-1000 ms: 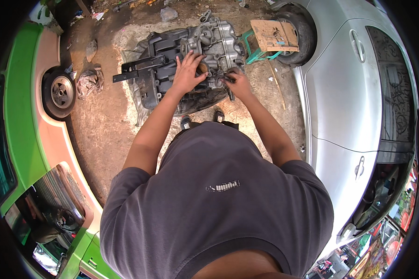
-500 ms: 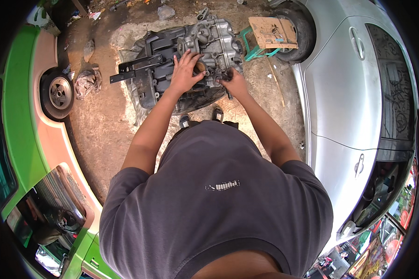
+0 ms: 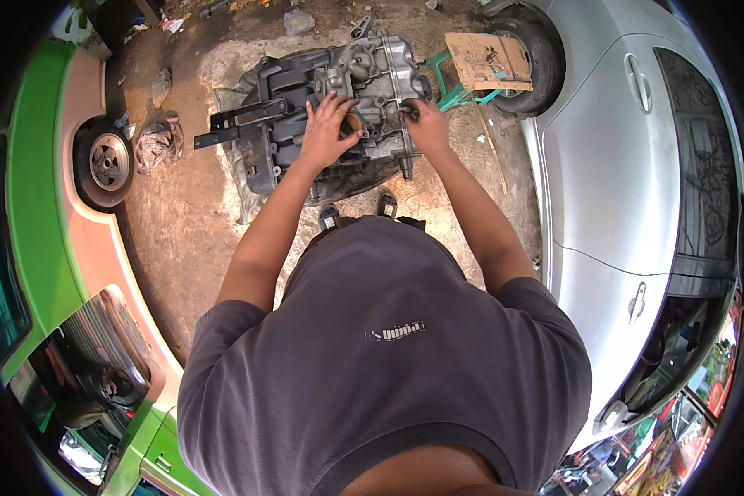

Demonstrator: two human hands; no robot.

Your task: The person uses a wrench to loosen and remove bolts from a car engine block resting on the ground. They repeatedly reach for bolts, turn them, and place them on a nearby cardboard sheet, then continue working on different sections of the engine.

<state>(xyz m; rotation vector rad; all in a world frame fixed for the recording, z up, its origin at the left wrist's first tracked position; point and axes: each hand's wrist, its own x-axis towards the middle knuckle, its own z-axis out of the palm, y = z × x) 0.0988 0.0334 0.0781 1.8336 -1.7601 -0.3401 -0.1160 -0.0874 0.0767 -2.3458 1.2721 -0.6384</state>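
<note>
A grey metal engine (image 3: 364,62) lies in front of my feet, with dark cast parts on its left side. My left hand (image 3: 326,136) rests on its middle, fingers spread and thumb apart, beside a round brownish part (image 3: 352,123). At the engine's right edge, my right hand (image 3: 426,124) has its fingers bent together in a pinch against the metal. Whatever sits between those fingertips is too small and dark to make out. A flat black bracket (image 3: 240,124) sticks out from the engine's left side.
A dark sheet (image 3: 236,178) lies under the engine. To the right stand a green stool (image 3: 446,78) with a wooden board (image 3: 488,62) and a silver car (image 3: 595,165). A green and peach vehicle (image 3: 78,198) is at the left. A crumpled bag (image 3: 159,142) lies near its wheel.
My right hand has moved slightly right and away from me, to the engine's right edge. My left hand has stayed almost in place.
</note>
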